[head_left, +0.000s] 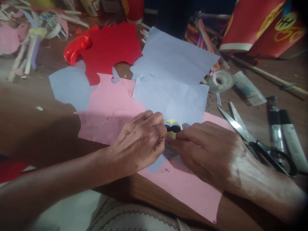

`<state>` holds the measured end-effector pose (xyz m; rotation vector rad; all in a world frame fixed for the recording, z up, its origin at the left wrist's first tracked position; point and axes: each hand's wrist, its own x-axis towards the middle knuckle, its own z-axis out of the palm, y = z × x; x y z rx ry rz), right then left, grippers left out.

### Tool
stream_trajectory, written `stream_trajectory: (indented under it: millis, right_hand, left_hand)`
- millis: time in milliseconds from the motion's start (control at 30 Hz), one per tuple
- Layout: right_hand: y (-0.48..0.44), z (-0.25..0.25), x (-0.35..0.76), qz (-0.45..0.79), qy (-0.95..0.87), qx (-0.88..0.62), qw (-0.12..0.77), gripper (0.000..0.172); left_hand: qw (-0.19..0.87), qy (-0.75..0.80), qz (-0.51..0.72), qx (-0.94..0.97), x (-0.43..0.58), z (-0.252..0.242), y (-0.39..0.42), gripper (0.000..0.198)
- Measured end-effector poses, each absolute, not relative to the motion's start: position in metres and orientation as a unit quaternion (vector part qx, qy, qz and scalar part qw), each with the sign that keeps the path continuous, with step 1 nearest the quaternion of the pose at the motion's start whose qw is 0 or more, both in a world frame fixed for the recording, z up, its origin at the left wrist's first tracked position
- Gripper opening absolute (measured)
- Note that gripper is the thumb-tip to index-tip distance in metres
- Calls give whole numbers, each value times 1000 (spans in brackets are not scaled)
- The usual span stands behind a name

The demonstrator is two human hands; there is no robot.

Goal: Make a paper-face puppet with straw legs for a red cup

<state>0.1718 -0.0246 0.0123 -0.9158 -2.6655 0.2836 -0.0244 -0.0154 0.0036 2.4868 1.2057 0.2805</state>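
Between my two hands is a small round yellow paper cutout [171, 122] with a black moustache-like shape [173, 128] on it. My left hand [141, 139] is closed at the cutout's left edge, knuckles up. From the right, the fingers of my right hand [204, 150] pinch its other side; their tips are partly hidden. Both hands are just above overlapping sheets: a light blue sheet [173, 99] in front and pink paper [187, 189] underneath. Open-bladed scissors [250, 136] with black handles lie beside my right wrist.
Red paper [113, 48] and a shiny red object [77, 48] lie farther back. Clear tape [220, 80], a small white bottle [249, 88] and markers [292, 138] are at right. Red cups [252, 25] stand behind a wooden stick [269, 75]. Paper scraps [31, 41] are heaped at left.
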Motion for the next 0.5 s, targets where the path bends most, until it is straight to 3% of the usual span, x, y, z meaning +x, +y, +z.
stream_trajectory:
  millis: [200,500]
  right_hand:
    - [-28,5,173,65,-948,-286,123,15]
    - [-31,2,175,94,-945,-306,64,21]
  left_hand:
    - [187,424,107,880,-23,5,-15,17]
    - [238,430,138,860,-36,14,-9,14]
